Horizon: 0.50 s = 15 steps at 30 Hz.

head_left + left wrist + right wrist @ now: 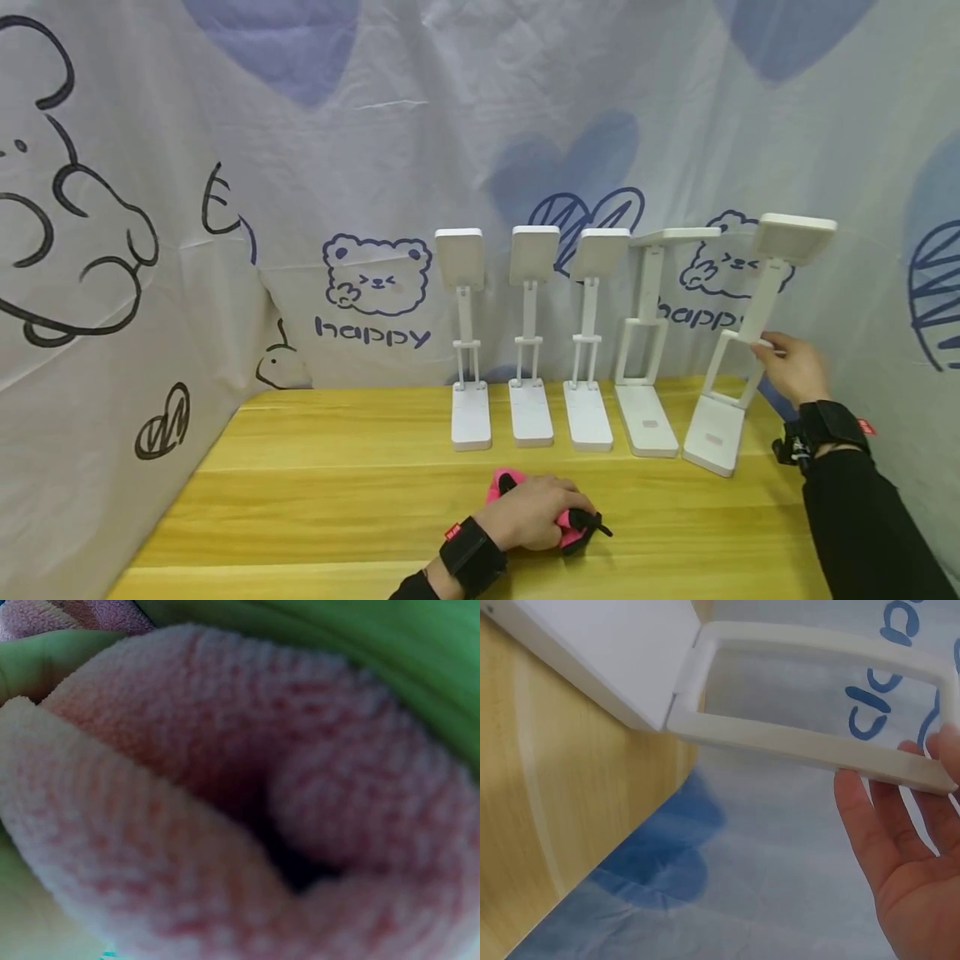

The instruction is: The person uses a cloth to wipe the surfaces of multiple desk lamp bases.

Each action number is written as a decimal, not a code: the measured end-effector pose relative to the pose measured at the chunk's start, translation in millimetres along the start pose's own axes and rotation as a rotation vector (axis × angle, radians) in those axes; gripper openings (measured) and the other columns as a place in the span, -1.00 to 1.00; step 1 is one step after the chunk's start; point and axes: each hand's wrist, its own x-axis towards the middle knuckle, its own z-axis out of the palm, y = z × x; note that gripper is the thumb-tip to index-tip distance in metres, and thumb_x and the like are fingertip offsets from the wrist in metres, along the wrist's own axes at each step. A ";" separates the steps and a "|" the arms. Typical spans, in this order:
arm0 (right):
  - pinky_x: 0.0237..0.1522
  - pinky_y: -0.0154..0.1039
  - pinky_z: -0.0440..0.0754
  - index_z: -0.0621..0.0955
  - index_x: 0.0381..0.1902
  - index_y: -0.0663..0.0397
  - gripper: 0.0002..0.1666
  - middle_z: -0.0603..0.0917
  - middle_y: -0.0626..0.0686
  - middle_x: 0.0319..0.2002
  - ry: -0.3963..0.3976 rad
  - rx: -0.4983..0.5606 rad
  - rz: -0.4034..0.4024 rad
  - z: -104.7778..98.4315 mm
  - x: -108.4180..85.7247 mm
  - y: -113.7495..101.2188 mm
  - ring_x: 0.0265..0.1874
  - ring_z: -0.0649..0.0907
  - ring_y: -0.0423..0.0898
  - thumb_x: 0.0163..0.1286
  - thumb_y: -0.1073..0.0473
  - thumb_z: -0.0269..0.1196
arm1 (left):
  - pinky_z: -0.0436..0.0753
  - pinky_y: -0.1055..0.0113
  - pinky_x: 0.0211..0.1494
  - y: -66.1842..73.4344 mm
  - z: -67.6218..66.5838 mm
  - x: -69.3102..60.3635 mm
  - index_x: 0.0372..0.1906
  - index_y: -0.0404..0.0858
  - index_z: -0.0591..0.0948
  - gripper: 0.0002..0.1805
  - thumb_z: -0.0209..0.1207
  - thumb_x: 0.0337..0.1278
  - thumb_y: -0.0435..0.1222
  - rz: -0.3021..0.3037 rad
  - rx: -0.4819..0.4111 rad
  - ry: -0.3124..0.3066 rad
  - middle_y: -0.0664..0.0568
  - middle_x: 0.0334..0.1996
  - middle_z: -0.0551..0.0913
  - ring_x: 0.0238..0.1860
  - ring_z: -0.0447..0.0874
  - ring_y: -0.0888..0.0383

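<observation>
My left hand [536, 510] grips a bunched pink and black cloth [572, 533] on the table's front half. Up close in the left wrist view, the cloth's fuzzy pink folds [360, 802] fill most of the picture. At the far right, my right hand [797, 367] holds a white folding desk lamp [714, 433] by the side of its arm, near the middle joint. The right wrist view shows the fingers [866, 825] and thumb around the end of the lamp's open rectangular frame [780, 742]. This lamp leans right, its head [795, 237] tilted.
Several more white desk lamps stand in a row along the table's back: one at the left end [471, 417], others [531, 412] [588, 417] beside it, and one with a level head [648, 421] next to the held lamp. A printed curtain [375, 167] hangs close behind the wooden table [337, 467].
</observation>
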 end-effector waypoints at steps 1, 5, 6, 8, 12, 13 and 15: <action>0.00 0.31 0.50 0.36 0.31 0.47 -0.36 0.42 0.57 0.18 0.018 0.002 -0.004 1.8 0.2 -1.2 0.09 0.49 0.49 0.56 0.01 -0.04 | 0.51 0.42 0.16 -0.2 0.2 0.1 0.14 0.11 0.63 -0.52 0.27 0.10 -0.35 0.000 0.000 0.001 0.26 0.02 0.64 0.05 0.60 0.29; 0.05 0.34 0.46 0.37 0.32 0.43 -0.41 0.42 0.56 0.19 0.075 0.025 -0.021 7.8 -4.2 -4.0 0.11 0.46 0.51 0.55 0.07 -0.02 | 0.51 0.43 0.15 -0.7 1.0 0.5 0.13 0.12 0.64 -0.53 0.27 0.10 -0.34 0.002 0.004 0.010 0.27 0.01 0.64 0.04 0.60 0.30; 0.05 0.35 0.45 0.35 0.35 0.41 -0.41 0.41 0.56 0.20 0.083 0.036 -0.020 9.2 -6.9 -4.3 0.11 0.46 0.51 0.55 0.08 -0.02 | 0.51 0.43 0.14 -0.8 1.3 0.6 0.12 0.12 0.64 -0.53 0.27 0.09 -0.34 0.003 0.003 0.012 0.27 0.00 0.64 0.03 0.60 0.30; 0.05 0.35 0.44 0.30 0.39 0.38 -0.39 0.39 0.54 0.24 0.101 0.060 -0.024 11.5 -12.7 -4.3 0.13 0.45 0.50 0.54 0.09 -0.01 | 0.51 0.44 0.13 -0.9 1.9 1.1 0.12 0.12 0.64 -0.53 0.28 0.10 -0.33 0.008 0.003 0.014 0.28 -0.01 0.64 0.02 0.60 0.31; 0.09 0.37 0.40 0.17 0.48 0.31 -0.30 0.29 0.52 0.33 0.130 0.091 -0.017 18.3 -25.2 -3.9 0.18 0.42 0.50 0.51 0.08 0.01 | 0.51 0.46 0.11 -0.8 1.9 1.1 0.13 0.13 0.63 -0.52 0.28 0.09 -0.33 0.009 -0.004 0.007 0.28 -0.01 0.64 0.02 0.59 0.33; 0.10 0.38 0.38 0.14 0.49 0.31 -0.27 0.27 0.53 0.35 0.137 0.096 -0.011 20.1 -28.0 -4.5 0.19 0.41 0.51 0.50 0.09 0.02 | 0.51 0.46 0.11 -0.7 1.4 0.9 0.14 0.12 0.63 -0.51 0.28 0.09 -0.34 0.006 -0.006 0.006 0.28 -0.01 0.64 0.02 0.59 0.32; 0.11 0.39 0.35 0.08 0.51 0.30 -0.22 0.24 0.55 0.34 0.143 0.100 0.005 24.2 -34.1 -6.6 0.20 0.38 0.51 0.48 0.09 0.05 | 0.51 0.45 0.12 -0.5 0.8 0.5 0.16 0.12 0.62 -0.50 0.27 0.09 -0.34 -0.002 -0.005 0.002 0.27 0.00 0.64 0.03 0.59 0.31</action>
